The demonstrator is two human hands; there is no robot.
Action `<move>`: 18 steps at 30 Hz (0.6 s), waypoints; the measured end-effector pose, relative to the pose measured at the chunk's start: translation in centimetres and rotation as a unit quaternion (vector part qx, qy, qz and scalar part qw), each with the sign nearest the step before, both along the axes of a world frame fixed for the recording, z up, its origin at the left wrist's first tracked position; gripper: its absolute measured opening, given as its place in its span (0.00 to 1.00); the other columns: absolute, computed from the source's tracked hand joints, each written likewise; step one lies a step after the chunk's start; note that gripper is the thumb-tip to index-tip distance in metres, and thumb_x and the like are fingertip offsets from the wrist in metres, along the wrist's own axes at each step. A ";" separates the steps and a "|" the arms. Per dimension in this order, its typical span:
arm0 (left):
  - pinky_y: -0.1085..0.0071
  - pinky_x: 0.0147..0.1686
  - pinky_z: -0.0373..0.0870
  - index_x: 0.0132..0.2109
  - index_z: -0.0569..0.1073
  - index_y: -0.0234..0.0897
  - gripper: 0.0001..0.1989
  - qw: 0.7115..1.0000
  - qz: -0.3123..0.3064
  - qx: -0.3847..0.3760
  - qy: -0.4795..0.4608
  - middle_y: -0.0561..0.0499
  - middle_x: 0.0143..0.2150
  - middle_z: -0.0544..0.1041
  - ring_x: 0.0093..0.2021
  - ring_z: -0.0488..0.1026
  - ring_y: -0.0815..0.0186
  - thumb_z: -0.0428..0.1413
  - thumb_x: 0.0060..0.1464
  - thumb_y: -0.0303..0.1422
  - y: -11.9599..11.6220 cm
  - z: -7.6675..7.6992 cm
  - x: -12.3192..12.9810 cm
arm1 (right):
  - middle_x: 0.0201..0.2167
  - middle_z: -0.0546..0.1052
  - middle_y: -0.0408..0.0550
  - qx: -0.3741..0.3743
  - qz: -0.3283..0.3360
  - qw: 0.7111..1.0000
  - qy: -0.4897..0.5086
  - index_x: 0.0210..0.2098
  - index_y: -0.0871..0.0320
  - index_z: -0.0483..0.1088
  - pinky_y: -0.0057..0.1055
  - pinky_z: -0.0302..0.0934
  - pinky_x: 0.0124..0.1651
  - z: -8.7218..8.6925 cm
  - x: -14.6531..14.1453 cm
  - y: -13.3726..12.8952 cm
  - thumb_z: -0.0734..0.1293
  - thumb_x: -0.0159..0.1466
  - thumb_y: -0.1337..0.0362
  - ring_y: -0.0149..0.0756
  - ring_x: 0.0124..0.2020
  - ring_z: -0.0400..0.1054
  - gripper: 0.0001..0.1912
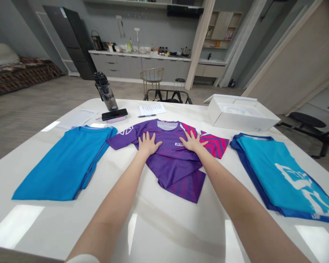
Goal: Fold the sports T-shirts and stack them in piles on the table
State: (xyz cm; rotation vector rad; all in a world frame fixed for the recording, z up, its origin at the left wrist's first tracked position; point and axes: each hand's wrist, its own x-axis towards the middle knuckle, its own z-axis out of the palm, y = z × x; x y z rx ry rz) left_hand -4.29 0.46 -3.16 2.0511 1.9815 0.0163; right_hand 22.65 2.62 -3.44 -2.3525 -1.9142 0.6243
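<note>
A purple short-sleeved jersey (167, 160) lies on the white table with its neckline away from me; its right sleeve carries pink stripes. The lower part is bunched, and one corner of the hem is folded askew. My left hand (148, 144) rests flat on the jersey's left chest, fingers spread. Over on the right chest, beside a small white logo, my right hand (192, 141) also presses down with its fingers apart. To the left lies a folded blue shirt (63, 164). Folded turquoise and navy shirts (279, 171) with a white print lie on the right.
Behind the jersey, the white table (164, 233) holds a phone (114, 114), a dark water bottle (106, 93), a pen (147, 116) and a printed sheet (152, 108). An open white box (241, 115) stands at the back right. A chair (167, 96) is beyond the far edge.
</note>
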 end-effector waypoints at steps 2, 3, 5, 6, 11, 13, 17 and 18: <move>0.40 0.73 0.33 0.78 0.47 0.42 0.49 1.000 -0.003 -0.003 0.002 0.41 0.80 0.38 0.79 0.33 0.42 0.35 0.60 0.67 0.9 -0.2 0.7 | 0.80 0.32 0.40 -0.005 0.012 1.000 -0.010 0.77 0.37 0.40 0.80 0.25 0.67 -0.2 0.9 0.9 0.48 0.67 0.28 0.68 0.76 0.18 0.45; 0.39 0.73 0.32 0.78 0.46 0.43 0.50 1.000 -0.001 -0.005 0.003 0.42 0.81 0.37 0.79 0.32 0.42 0.35 0.60 0.67 1.4 -0.2 1.1 | 0.80 0.31 0.40 -0.009 0.015 1.000 -0.015 0.77 0.37 0.39 0.80 0.24 0.67 -0.2 1.2 1.3 0.48 0.66 0.28 0.68 0.76 0.18 0.46; 0.39 0.73 0.32 0.78 0.45 0.45 0.50 1.000 0.003 -0.009 0.006 0.44 0.81 0.36 0.79 0.31 0.42 0.34 0.59 0.68 2.7 -0.2 1.7 | 0.80 0.30 0.39 -0.014 0.018 0.999 -0.026 0.77 0.36 0.38 0.80 0.22 0.67 -0.1 1.6 2.2 0.47 0.65 0.27 0.67 0.76 0.17 0.47; 0.39 0.73 0.32 0.79 0.45 0.46 0.50 1.000 0.005 -0.012 0.008 0.45 0.81 0.35 0.79 0.31 0.43 0.34 0.59 0.68 3.4 -0.1 2.0 | 0.79 0.30 0.37 -0.015 0.019 0.999 -0.030 0.77 0.36 0.37 0.80 0.21 0.67 -0.1 1.7 2.6 0.46 0.65 0.26 0.66 0.76 0.17 0.47; 0.40 0.73 0.31 0.78 0.45 0.47 0.50 1.000 0.001 -0.015 0.009 0.46 0.81 0.35 0.79 0.31 0.44 0.34 0.58 0.69 6.5 -0.3 2.5 | 0.79 0.31 0.36 -0.007 0.025 0.999 -0.039 0.77 0.35 0.37 0.80 0.21 0.67 -0.2 2.1 4.3 0.44 0.64 0.26 0.65 0.77 0.19 0.47; 0.40 0.73 0.31 0.78 0.46 0.47 0.50 1.000 0.001 -0.008 0.004 0.47 0.81 0.36 0.79 0.32 0.43 0.35 0.58 0.69 7.3 -0.5 2.5 | 0.80 0.32 0.37 -0.002 0.027 0.999 -0.038 0.77 0.36 0.37 0.79 0.20 0.67 -0.3 2.3 4.7 0.44 0.65 0.26 0.66 0.77 0.20 0.47; 0.40 0.73 0.30 0.78 0.47 0.47 0.50 1.000 -0.005 0.008 -0.007 0.46 0.81 0.36 0.79 0.32 0.43 0.35 0.58 0.69 8.1 -0.9 2.6 | 0.80 0.33 0.37 0.019 0.030 0.999 -0.032 0.78 0.37 0.40 0.78 0.20 0.68 -0.5 2.6 5.3 0.45 0.65 0.27 0.66 0.77 0.20 0.47; 0.41 0.73 0.29 0.78 0.47 0.47 0.50 1.000 -0.007 0.012 -0.009 0.45 0.81 0.36 0.79 0.32 0.44 0.35 0.58 0.69 8.1 -0.9 2.6 | 0.80 0.34 0.38 0.023 0.031 0.999 -0.029 0.78 0.38 0.40 0.78 0.20 0.68 -0.5 2.6 5.4 0.45 0.66 0.27 0.66 0.77 0.21 0.47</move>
